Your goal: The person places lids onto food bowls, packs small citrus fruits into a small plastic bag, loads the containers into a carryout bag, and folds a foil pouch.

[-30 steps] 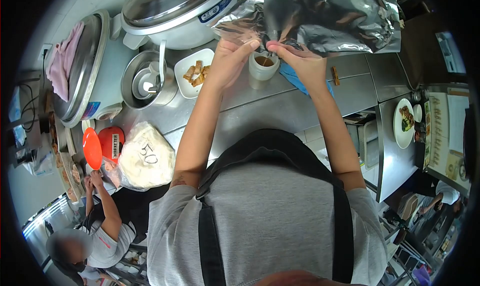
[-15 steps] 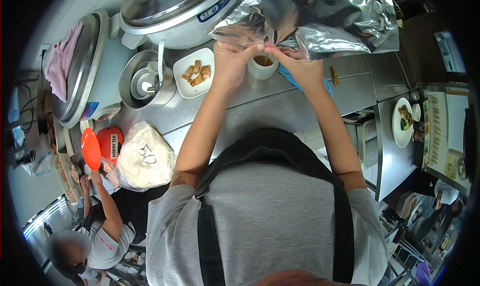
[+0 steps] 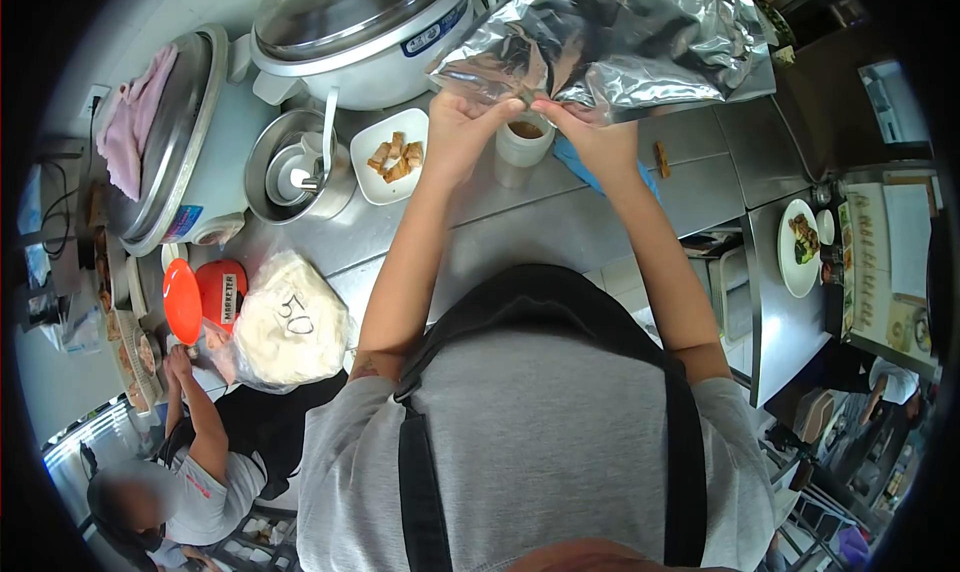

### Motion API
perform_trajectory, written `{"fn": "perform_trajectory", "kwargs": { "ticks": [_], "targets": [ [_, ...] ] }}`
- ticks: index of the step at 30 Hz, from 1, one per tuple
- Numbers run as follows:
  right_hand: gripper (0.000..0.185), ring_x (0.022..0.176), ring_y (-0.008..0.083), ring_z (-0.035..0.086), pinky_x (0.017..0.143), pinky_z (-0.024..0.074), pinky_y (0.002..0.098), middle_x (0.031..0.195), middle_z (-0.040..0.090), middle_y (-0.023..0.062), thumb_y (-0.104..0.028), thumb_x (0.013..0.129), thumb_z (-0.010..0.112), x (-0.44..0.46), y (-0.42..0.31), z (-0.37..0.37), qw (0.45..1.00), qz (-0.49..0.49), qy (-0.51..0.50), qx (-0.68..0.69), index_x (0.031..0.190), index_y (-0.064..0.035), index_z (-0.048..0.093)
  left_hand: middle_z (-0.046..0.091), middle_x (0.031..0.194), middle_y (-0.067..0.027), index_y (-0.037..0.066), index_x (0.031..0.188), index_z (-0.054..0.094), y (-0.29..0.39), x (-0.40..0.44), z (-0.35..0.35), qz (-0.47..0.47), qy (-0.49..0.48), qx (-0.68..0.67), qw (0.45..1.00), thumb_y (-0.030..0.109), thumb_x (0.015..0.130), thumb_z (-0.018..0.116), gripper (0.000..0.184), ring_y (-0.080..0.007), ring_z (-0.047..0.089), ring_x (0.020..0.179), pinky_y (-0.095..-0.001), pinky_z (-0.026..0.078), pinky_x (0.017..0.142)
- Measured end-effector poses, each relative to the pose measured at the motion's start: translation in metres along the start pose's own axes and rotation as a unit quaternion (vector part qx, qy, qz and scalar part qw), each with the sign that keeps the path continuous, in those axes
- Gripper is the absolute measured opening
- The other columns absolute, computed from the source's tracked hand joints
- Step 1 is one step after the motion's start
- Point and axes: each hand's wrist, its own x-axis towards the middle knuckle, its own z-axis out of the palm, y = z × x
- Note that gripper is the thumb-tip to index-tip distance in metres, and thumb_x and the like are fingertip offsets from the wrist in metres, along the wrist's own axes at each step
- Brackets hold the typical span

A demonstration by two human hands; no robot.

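A large silver foil bag [image 3: 660, 42] hangs above the steel counter, its near edge bunched between my two hands. My left hand [image 3: 463, 137] pinches that edge with thumb and fingers on the left. On the right, my right hand [image 3: 598, 144] grips the same edge, the two thumbs almost touching. Just below them a pale cup [image 3: 517, 160] stands upright with brown liquid inside. Beside my left forearm is a square white dish [image 3: 372, 190] with several browned pieces of food. Something blue and cloth-like [image 3: 578, 162] lies behind my right wrist.
A big rice cooker [image 3: 370, 57] stands at the back, with a metal pot [image 3: 262, 197] in front. Another large lidded cooker [image 3: 205, 187] bears a pink cloth [image 3: 135, 122]. A plastic bag marked 50 [image 3: 290, 322] lies at left, near a co-worker [image 3: 215, 492]. A plated dish [image 3: 792, 272] sits right.
A thin brown stream into the cup showed earlier; now I see none. The bag and my hands have shifted slightly. The co-worker's hands at left have come together.
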Motion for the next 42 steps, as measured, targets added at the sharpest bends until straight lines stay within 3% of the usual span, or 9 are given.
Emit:
{"fn": "perform_trajectory", "kwargs": {
  "ticks": [6, 9, 12, 18, 24, 27, 36, 39, 42],
  "targets": [
    [0.042, 0.093, 0.0161, 0.059, 0.075, 0.0538, 0.0255, 0.110, 0.057, 0.0112, 0.002, 0.074, 0.074, -0.005, -0.008, 0.003, 1.000, -0.001, -0.007, -0.006, 0.110, 0.0047, 0.054, 0.068, 0.092, -0.0087, -0.002, 0.104, 0.059, -0.009, 0.002, -0.009, 0.015, -0.005, 0.047, 0.999, -0.001, 0.076, 0.070, 0.030, -0.0103, 0.064, 0.081, -0.0214, 0.050, 0.072],
    [0.032, 0.091, 0.0107, 0.060, 0.076, 0.0497, 0.0246, 0.102, 0.066, 0.0098, -0.015, 0.083, 0.069, -0.008, -0.023, -0.009, 0.978, -0.070, -0.031, -0.193, 0.106, 0.0068, 0.062, 0.066, 0.101, -0.0115, -0.002, 0.113, 0.055, -0.006, 0.002, -0.008, 0.014, -0.010, 0.034, 0.999, -0.001, 0.076, 0.071, 0.041, -0.0125, 0.063, 0.087, -0.0229, 0.050, 0.076],
    [0.038, 0.086, 0.0056, 0.059, 0.076, 0.0473, 0.0236, 0.092, 0.070, 0.0077, -0.029, 0.088, 0.063, -0.018, -0.033, -0.011, 0.966, -0.008, 0.033, -0.255, 0.102, 0.0061, 0.066, 0.059, 0.115, -0.0162, -0.001, 0.126, 0.044, 0.002, 0.001, -0.008, 0.009, -0.027, 0.019, 0.999, -0.002, 0.077, 0.070, 0.056, -0.0176, 0.059, 0.102, -0.0267, 0.048, 0.085],
    [0.038, 0.081, 0.0051, 0.057, 0.075, 0.0462, 0.0220, 0.085, 0.069, 0.0061, -0.029, 0.088, 0.064, -0.031, -0.018, -0.004, 0.966, -0.046, 0.116, -0.226, 0.103, 0.0061, 0.066, 0.050, 0.127, -0.0193, 0.001, 0.138, 0.031, 0.003, -0.021, -0.027, 0.047, 0.061, -0.035, 0.996, 0.001, 0.082, 0.065, 0.067, -0.0237, 0.051, 0.117, -0.0323, 0.043, 0.096],
    [0.032, 0.095, 0.0107, 0.057, 0.076, 0.0486, 0.0279, 0.106, 0.062, 0.0043, -0.026, 0.090, 0.063, -0.044, -0.016, 0.006, 0.961, 0.111, 0.232, 0.105, 0.109, -0.0002, 0.062, 0.057, 0.113, -0.0152, 0.000, 0.133, 0.037, -0.005, -0.069, -0.028, 0.113, 0.219, 0.103, 0.964, 0.008, 0.090, 0.056, 0.048, -0.0205, 0.058, 0.100, -0.0316, 0.046, 0.088],
    [0.029, 0.092, 0.0128, 0.058, 0.079, 0.0508, 0.0307, 0.104, 0.059, 0.0010, -0.020, 0.090, 0.060, -0.063, -0.028, -0.006, 0.911, 0.192, 0.204, 0.302, 0.114, -0.0037, 0.055, 0.056, 0.103, -0.0120, -0.002, 0.128, 0.040, -0.005, -0.104, -0.003, 0.155, 0.194, 0.111, 0.962, 0.006, 0.090, 0.054, 0.041, -0.0186, 0.056, 0.094, -0.0314, 0.047, 0.084],
    [0.018, 0.086, 0.0144, 0.059, 0.080, 0.0508, 0.0272, 0.099, 0.061, -0.0018, -0.031, 0.092, 0.057, -0.197, -0.081, -0.061, 0.738, 0.134, 0.219, 0.624, 0.098, -0.0150, 0.054, 0.059, 0.098, -0.0080, -0.003, 0.116, 0.051, -0.093, -0.201, 0.182, 0.001, -0.247, 0.119, 0.962, 0.015, 0.090, 0.058, 0.032, -0.0156, 0.057, 0.090, -0.0283, 0.046, 0.081],
    [0.030, 0.087, 0.0155, 0.059, 0.079, 0.0496, 0.0279, 0.108, 0.061, 0.0008, -0.035, 0.093, 0.055, -0.257, -0.100, -0.106, 0.742, 0.088, 0.253, 0.615, 0.113, -0.0131, 0.054, 0.059, 0.098, -0.0073, -0.003, 0.113, 0.053, -0.119, -0.232, 0.250, -0.108, -0.378, 0.136, 0.910, 0.015, 0.090, 0.059, 0.030, -0.0151, 0.057, 0.089, -0.0278, 0.046, 0.081],
    [0.050, 0.088, 0.0178, 0.059, 0.082, 0.0480, 0.0314, 0.118, 0.059, 0.0049, -0.041, 0.091, 0.055, -0.340, -0.160, -0.174, 0.788, 0.077, 0.165, 0.587, 0.130, -0.0103, 0.047, 0.060, 0.097, -0.0067, -0.003, 0.111, 0.054, -0.150, -0.267, 0.319, -0.211, -0.468, 0.178, 0.840, 0.016, 0.089, 0.060, 0.029, -0.0146, 0.057, 0.089, -0.0273, 0.046, 0.080]
  ]
}}
